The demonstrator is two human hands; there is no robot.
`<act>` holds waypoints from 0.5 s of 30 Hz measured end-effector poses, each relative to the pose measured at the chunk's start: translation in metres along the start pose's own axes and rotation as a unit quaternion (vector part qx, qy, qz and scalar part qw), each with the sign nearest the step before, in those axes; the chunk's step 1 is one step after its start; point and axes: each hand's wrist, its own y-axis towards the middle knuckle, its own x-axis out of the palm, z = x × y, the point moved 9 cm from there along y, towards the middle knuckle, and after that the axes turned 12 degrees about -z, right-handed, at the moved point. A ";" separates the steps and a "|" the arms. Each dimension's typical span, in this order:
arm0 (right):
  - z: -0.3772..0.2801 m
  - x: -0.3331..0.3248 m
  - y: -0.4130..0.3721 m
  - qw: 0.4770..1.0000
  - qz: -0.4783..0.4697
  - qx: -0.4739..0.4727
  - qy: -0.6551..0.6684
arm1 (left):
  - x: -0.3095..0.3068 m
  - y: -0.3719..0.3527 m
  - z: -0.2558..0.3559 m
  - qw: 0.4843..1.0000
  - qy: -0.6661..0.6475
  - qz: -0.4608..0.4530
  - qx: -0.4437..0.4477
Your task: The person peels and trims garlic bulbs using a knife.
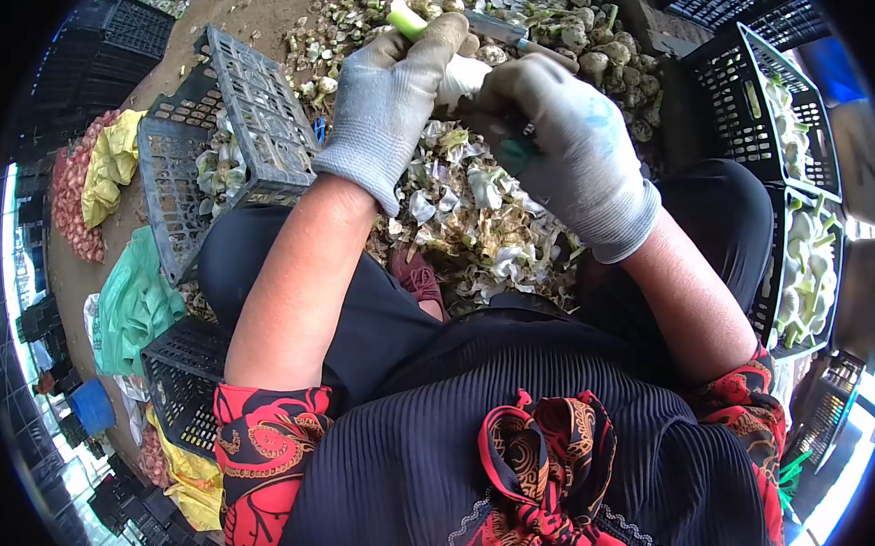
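Note:
My left hand [392, 86], in a grey-white work glove, is closed around a garlic bulb with a thick green stem [407, 20] poking out past the thumb. The white bulb [463, 79] shows between both hands. My right hand [561, 132], gloved too, has its fingers curled against the bulb's right side. A knife [495, 28] with a flat metal blade lies along the far edge of the right hand, pointing left; its grip is partly hidden by the fingers. Below the hands spreads a heap of garlic peels [480, 202].
Untrimmed garlic bulbs [603, 51] lie piled ahead. On the right stand black crates of white garlic [807, 265]. A tilted grey crate [259, 109] is at my left, near a green bag [135, 304], a yellow sack [112, 166] and a blue bucket [91, 406].

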 end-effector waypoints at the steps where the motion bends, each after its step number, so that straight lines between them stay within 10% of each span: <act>1: 0.002 -0.002 -0.001 0.999 0.025 -0.001 0.032 | -0.001 0.000 -0.002 1.000 -0.026 -0.004 0.002; 5: 0.012 0.001 0.001 0.998 0.019 0.046 -0.029 | 0.001 0.009 -0.023 0.991 -0.102 -0.081 0.007; 10: 0.047 0.014 -0.003 0.889 0.014 0.116 0.443 | 0.019 0.003 -0.008 0.973 -0.149 -0.178 -0.007; 15: 0.043 0.019 -0.002 0.903 -0.035 0.117 0.412 | 0.015 0.000 -0.016 0.981 -0.082 -0.172 -0.039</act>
